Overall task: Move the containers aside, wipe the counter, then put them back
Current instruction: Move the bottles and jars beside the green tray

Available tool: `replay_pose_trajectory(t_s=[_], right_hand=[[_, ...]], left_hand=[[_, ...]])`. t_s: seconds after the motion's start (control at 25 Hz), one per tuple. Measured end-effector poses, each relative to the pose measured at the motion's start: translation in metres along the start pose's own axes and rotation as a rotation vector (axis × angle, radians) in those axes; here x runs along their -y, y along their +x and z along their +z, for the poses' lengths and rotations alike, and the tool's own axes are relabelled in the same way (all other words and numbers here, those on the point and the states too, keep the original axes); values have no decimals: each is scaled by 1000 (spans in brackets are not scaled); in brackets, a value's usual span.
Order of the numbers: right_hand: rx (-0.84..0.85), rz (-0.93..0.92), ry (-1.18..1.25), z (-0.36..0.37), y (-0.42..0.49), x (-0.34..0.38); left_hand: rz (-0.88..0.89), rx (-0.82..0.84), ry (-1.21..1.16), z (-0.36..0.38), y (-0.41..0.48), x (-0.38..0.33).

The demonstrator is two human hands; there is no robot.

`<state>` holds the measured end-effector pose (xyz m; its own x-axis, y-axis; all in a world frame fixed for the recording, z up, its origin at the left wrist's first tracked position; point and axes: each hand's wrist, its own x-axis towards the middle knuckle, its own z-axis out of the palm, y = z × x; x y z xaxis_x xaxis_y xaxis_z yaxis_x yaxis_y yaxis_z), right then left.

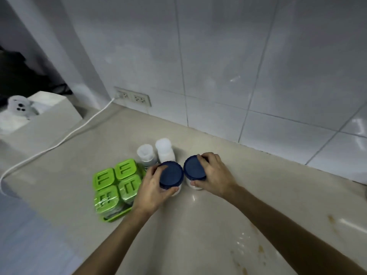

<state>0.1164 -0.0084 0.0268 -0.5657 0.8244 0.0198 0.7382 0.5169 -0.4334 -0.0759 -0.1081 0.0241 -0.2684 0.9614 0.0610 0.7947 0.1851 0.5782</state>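
Two jars with dark blue lids stand side by side on the beige counter (198,225). My left hand (152,190) grips the left jar (171,175) around its side. My right hand (214,175) wraps the right jar (194,168) from the right, thumb in front. Just behind them stand two small white-capped bottles, one (145,153) on the left and one (163,148) on the right. To the left, a green tray (116,187) holds several green-lidded spice boxes. No cloth is in view.
A tiled wall (218,66) runs close behind the jars, with a double socket (132,96) and a white cable (59,143) trailing left across the counter. A white box (45,114) sits at far left. Brown stains (258,249) mark the counter at lower right.
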Motion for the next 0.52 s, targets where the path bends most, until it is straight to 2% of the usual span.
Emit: replay_pose_trajectory(t_s=[0.24,0.52], right_hand=[[3,24,-4,32,32,33],[-35,55,-47,37,32,31]], left_hand=[[-25,-64,-6,-7,5,47],[14,-132,201,11,12,55]])
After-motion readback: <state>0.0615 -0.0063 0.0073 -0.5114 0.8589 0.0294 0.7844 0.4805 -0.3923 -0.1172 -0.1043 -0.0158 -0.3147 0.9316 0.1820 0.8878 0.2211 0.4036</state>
